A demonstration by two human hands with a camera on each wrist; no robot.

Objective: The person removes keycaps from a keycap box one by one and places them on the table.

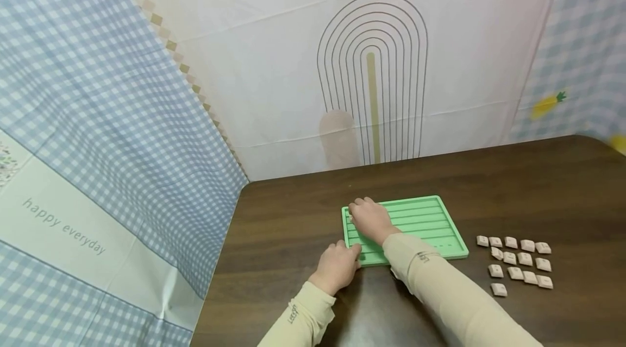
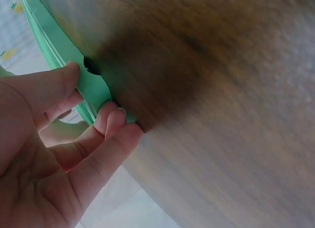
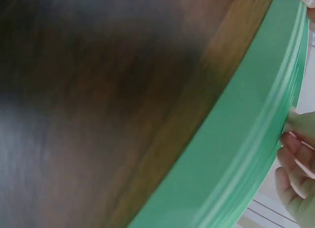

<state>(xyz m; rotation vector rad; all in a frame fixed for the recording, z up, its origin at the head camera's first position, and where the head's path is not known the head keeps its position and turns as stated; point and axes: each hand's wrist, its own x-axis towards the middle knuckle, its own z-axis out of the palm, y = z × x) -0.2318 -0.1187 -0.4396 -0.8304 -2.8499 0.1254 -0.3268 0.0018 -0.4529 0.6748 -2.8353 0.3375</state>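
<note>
A green tray [image 1: 452, 249] with long parallel grooves lies flat on the brown table. My left hand [image 1: 337, 266] holds its near left corner; in the left wrist view the thumb [image 2: 59, 82] is on the tray's side wall [image 2: 96, 87] and the other fingers curl at the corner. Over the tray's far left corner is my right hand [image 1: 371, 219], pinching a small white keycap [image 1: 350, 218] at the left end of a groove. From the right wrist, the fingers [image 3: 298, 154] curl beside the tray's rim, and the keycap is mostly hidden.
To the right of the tray, several white keycaps [image 1: 525, 259] lie in loose rows on the table [image 1: 538, 189]. A printed white cloth [image 1: 274, 92] hangs behind the table's far edge, and a blue checked cloth [image 1: 161, 173] hangs along the left.
</note>
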